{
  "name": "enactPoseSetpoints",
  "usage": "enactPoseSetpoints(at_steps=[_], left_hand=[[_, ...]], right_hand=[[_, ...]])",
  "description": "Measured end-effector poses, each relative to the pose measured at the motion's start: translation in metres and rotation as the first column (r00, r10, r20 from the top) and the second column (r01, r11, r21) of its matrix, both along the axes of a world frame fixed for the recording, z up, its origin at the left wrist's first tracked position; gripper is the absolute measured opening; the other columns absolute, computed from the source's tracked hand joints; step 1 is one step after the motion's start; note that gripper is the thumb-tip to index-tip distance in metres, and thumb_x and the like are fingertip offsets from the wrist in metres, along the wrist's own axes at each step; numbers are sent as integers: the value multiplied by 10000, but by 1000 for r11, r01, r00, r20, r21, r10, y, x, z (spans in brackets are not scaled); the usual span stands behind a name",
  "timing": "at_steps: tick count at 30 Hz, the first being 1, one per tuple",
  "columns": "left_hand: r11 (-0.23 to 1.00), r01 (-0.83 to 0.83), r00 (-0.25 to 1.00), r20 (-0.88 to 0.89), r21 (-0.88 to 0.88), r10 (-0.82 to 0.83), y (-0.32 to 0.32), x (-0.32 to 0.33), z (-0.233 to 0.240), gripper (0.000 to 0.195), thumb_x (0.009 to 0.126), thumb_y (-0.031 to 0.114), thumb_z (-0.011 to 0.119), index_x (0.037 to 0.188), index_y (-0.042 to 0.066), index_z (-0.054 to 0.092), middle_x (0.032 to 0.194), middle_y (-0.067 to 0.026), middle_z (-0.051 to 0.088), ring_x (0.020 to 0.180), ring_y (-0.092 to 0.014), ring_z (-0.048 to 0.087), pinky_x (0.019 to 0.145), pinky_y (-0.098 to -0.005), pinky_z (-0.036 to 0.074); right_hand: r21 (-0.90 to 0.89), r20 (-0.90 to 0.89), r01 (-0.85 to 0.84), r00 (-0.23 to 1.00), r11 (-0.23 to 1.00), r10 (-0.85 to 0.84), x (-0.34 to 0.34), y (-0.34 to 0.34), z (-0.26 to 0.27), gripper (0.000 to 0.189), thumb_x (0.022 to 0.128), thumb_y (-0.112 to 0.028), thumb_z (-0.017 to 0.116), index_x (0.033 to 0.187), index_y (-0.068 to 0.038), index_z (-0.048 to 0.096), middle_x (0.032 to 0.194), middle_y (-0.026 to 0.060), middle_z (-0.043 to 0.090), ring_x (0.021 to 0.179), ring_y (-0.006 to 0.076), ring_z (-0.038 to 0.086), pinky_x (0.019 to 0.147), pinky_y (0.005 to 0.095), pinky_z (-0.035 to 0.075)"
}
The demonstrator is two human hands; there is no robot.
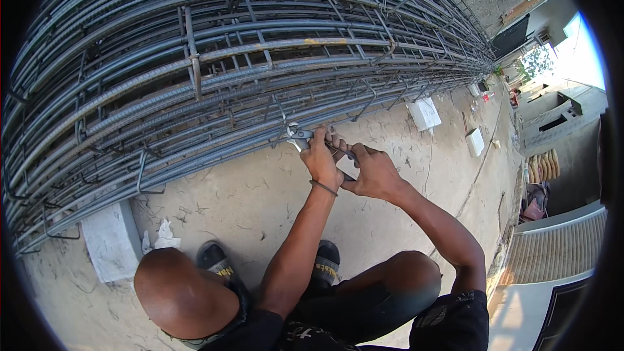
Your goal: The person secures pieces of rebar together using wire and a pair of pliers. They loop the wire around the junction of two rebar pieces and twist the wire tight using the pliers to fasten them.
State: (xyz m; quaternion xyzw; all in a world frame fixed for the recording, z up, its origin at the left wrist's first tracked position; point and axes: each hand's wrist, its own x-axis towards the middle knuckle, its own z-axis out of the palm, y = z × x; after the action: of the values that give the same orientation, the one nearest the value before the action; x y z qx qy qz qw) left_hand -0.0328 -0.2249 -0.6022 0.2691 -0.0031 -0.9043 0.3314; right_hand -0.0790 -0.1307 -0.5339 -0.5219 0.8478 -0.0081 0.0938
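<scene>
Both my hands are on a pair of end-cutting nippers, whose metal head touches the lower edge of a stack of tied rebar cages. My left hand is closed around the tool near its head, with a dark band at the wrist. Further back, my right hand grips the ends of the handles. By the jaws is a bent stirrup end of thin steel bar. Whether a tie wire lies between the jaws, I cannot tell.
White blocks stand on the concrete floor: one at the lower left under the bars, others at the right. Hooked stirrup ends stick out from the stack. Crumpled white paper lies beside my knee. Wire scraps litter the floor.
</scene>
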Motion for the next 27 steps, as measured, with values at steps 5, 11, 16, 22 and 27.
enactPoseSetpoints(at_steps=[5,11,16,22,27], left_hand=[[960,279,947,-163,-4,-276,-2,23,4,291,832,254,607,637,145,421,545,-4,397,518,-186,439,614,-373,432],[921,383,827,-418,-72,-377,-13,40,-27,238,827,256,601,657,124,498,553,-28,470,541,-203,488,639,-372,444],[961,129,950,-247,-244,-191,2,15,-24,328,833,248,608,1067,23,566,958,-122,618,930,-244,587,895,-380,441],[967,87,976,-172,-241,-131,7,-4,-6,293,848,191,626,1098,59,547,1139,-80,591,1105,-198,542,985,-364,380],[968,12,993,-109,-251,-41,3,-28,-3,244,861,213,636,1049,86,546,1096,-56,606,1097,-183,548,976,-354,383]], right_hand=[[414,833,58,379,909,-403,-26,5,17,364,824,-263,705,987,5,519,726,76,606,675,178,619,623,333,535],[401,831,319,268,859,-487,25,-3,-4,139,866,-114,609,847,-2,529,699,74,593,546,167,573,553,337,535],[22,74,58,995,998,-60,-3,5,-23,260,696,-36,585,939,26,515,713,225,612,653,417,617,617,480,513],[-28,-358,-245,908,969,219,-70,-16,-18,451,641,-78,671,1043,1,481,874,188,585,828,379,622,660,456,540],[-37,-371,-312,886,949,277,-102,-30,-24,501,626,-85,697,1071,-11,478,947,172,581,902,356,608,706,434,540]])
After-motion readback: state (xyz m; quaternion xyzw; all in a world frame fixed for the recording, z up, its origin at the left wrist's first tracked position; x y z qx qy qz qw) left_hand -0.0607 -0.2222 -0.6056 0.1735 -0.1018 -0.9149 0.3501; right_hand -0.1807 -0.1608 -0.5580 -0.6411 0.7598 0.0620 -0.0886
